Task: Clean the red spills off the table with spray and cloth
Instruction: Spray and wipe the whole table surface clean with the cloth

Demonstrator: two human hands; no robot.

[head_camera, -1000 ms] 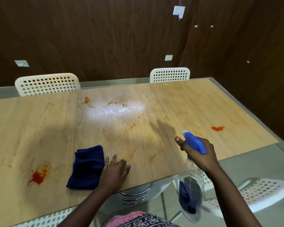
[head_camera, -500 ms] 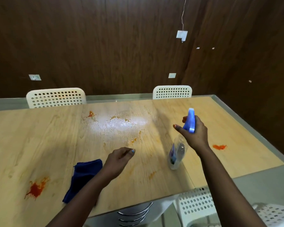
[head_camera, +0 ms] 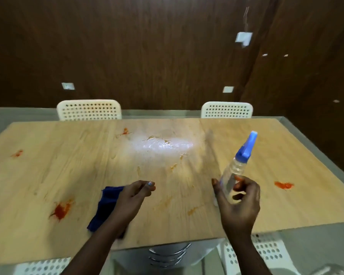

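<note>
My right hand (head_camera: pixel 239 202) grips a clear spray bottle (head_camera: pixel 234 171) by its lower body, its blue nozzle pointing up and away. My left hand (head_camera: pixel 132 197) hovers over the wooden table (head_camera: pixel 48 175) with fingers loosely curled and nothing in them. A dark blue cloth (head_camera: pixel 105 207) lies on the table partly under my left wrist. Red spills show at the near left (head_camera: pixel 61 209), the far left (head_camera: pixel 18 153), the far middle (head_camera: pixel 125 131) and the right (head_camera: pixel 283 185). A wet sprayed patch (head_camera: pixel 163 144) with orange smears glistens at the far centre.
Two white perforated chairs (head_camera: pixel 88 110) (head_camera: pixel 226 109) stand behind the table against a dark wooden wall. Another white chair (head_camera: pixel 266 253) sits at the near right, below the table's front edge. Grey floor shows to the right.
The right hand has shifted its hold from the blue spray head down to the bottle's body, so the bottle now stands upright. The left hand rose off the table beside the cloth.
</note>
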